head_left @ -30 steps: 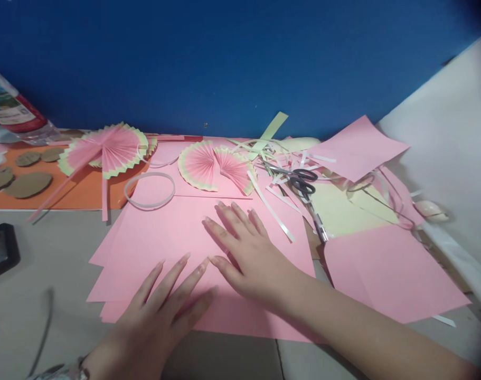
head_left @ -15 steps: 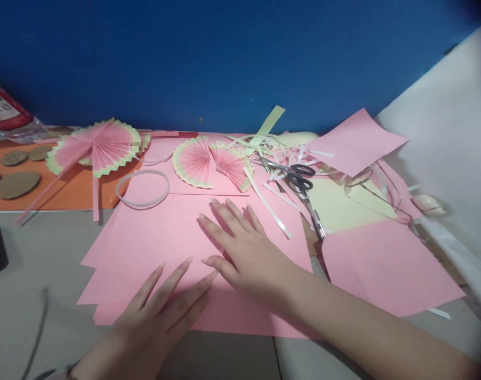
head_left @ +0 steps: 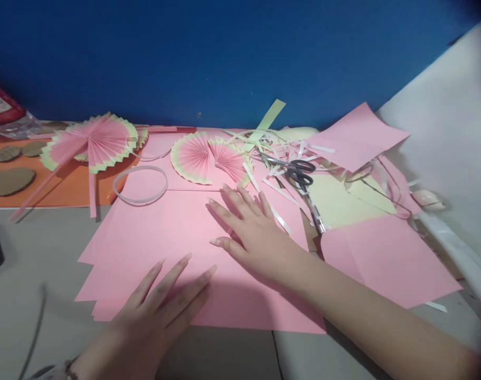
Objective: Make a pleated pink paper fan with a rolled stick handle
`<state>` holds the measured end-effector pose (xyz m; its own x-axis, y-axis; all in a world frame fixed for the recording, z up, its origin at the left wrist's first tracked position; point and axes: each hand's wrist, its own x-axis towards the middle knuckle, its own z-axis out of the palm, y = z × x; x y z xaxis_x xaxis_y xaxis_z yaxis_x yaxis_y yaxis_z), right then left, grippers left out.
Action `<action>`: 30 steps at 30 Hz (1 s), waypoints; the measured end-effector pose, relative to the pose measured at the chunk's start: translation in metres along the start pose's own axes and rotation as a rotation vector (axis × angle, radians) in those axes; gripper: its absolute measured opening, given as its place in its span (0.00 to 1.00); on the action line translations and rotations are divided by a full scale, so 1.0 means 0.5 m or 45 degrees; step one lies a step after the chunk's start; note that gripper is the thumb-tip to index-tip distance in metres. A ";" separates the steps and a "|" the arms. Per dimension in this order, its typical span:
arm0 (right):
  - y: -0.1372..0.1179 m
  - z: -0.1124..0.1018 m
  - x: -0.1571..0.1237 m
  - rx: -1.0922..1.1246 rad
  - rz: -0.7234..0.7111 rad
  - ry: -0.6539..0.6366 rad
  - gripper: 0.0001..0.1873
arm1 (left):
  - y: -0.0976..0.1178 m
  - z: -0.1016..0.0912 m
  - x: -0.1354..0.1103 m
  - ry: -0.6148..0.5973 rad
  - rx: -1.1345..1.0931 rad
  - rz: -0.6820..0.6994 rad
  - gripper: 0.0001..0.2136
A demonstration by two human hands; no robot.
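Observation:
A stack of pink paper sheets (head_left: 161,237) lies on the grey table in front of me. My left hand (head_left: 157,311) rests flat on its near edge, fingers spread and open. My right hand (head_left: 252,232) lies flat on the top sheet further back, fingers stretched out, fingertips close to a pleated pink fan with a pale green rim (head_left: 208,161). Neither hand holds anything.
A second pleated fan with a handle (head_left: 92,145) lies on an orange sheet (head_left: 62,190) beside cardboard discs (head_left: 10,179). A white ring (head_left: 140,184), scissors (head_left: 303,179) among paper strips, loose pink sheets (head_left: 386,258) and pale yellow paper (head_left: 339,203) lie right of centre. A blue wall stands behind.
My right hand has slid forward and right across the top pink sheet, toward the fan. My left hand has hardly moved. The view has shifted slightly.

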<state>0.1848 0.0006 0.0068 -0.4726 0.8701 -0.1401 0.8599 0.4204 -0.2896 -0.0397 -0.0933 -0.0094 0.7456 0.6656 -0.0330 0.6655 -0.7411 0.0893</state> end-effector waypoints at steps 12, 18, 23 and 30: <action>-0.027 0.022 -0.004 -0.052 -0.086 0.009 0.28 | 0.009 -0.001 0.002 0.001 -0.026 -0.021 0.38; -0.019 0.025 0.004 -0.153 -0.064 0.143 0.27 | 0.012 -0.003 0.001 -0.062 -0.036 -0.062 0.38; -0.022 0.019 0.003 -0.179 -0.147 0.119 0.27 | 0.012 -0.003 0.001 -0.044 -0.028 -0.046 0.38; -0.023 0.021 0.005 -0.207 -0.155 0.148 0.27 | 0.010 -0.009 0.005 -0.032 -0.029 -0.026 0.37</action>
<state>0.1717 -0.0049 -0.0001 -0.5571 0.8304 -0.0010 0.8223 0.5515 -0.1400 -0.0346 -0.0950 -0.0048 0.7329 0.6777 -0.0599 0.6796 -0.7251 0.1108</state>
